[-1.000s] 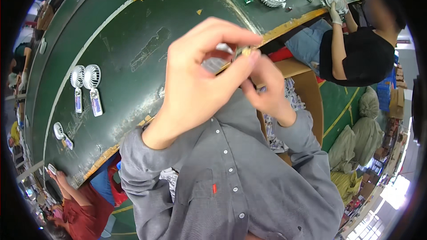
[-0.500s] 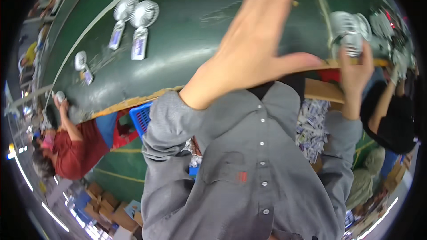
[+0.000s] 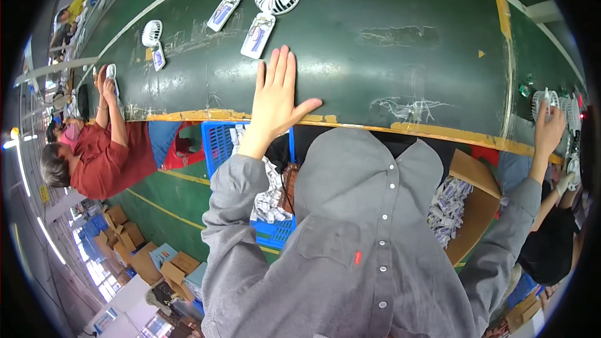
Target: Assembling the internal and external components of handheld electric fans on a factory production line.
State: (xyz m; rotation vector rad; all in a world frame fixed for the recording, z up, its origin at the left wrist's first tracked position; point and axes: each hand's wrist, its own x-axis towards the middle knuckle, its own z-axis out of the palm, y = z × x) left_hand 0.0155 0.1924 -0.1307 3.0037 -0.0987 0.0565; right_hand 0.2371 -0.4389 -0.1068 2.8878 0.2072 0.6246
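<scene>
My left hand (image 3: pixel 275 97) is open and held flat over the near part of the green worktop, fingers stretched and thumb spread. Just past its fingertips lies a white handheld fan (image 3: pixel 258 34) with a round slatted head. A second fan (image 3: pixel 223 11) overlaps it at the head, and a smaller-looking third fan (image 3: pixel 152 34) lies farther left. At the far right my right hand (image 3: pixel 549 128) has its fingers closed on a white fan (image 3: pixel 543 98); the exact grip is small and partly hidden there.
Along the worktop's near edge runs worn yellow tape (image 3: pixel 463 136). Below it are a blue basket (image 3: pixel 217 144) of small packets and an open carton (image 3: pixel 479 175) of similar packets. A co-worker in red (image 3: pixel 119 156) handles a fan at left; another in black (image 3: pixel 551 238) is at right.
My left hand has swung left and nearer, toward the fans lying there. My right hand has moved farther right, to the fans at that end. The view has shifted.
</scene>
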